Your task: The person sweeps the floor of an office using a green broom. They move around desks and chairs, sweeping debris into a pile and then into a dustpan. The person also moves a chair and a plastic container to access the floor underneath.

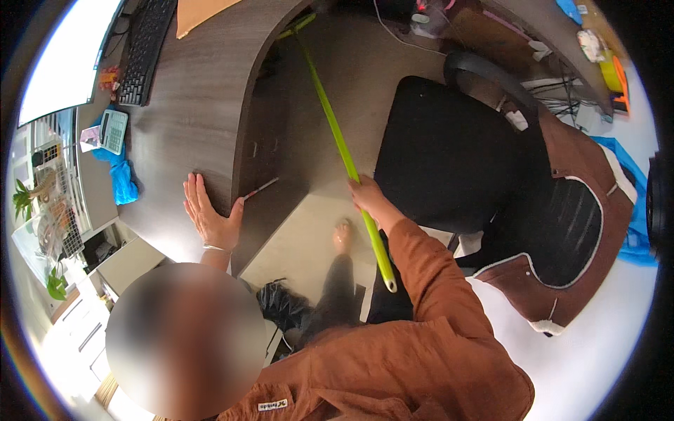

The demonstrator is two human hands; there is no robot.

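Observation:
My right hand (368, 195) is closed around a long bright green pole (335, 130). The pole's lower end, with a hanging hole, comes back past my sleeve. Its far end reaches under the desk to a narrow green crossbar head (298, 27), partly in shadow on the floor. My left hand (214, 221) is spread flat at the edge of the dark wood desk (203, 91), fingers stretched out and holding nothing. Beside its thumb, a thin pale stick-like thing (261, 188) shows against the desk's side.
A black-seated chair (449, 154) stands to the right, a brown fleece-lined garment (572, 151) draped on it. On the desk are a keyboard (146, 52), a calculator (113, 131) and a blue cloth or bag (123, 184). A black plastic bag (283, 305) lies near my legs. Cables (562, 98) hang at the far right.

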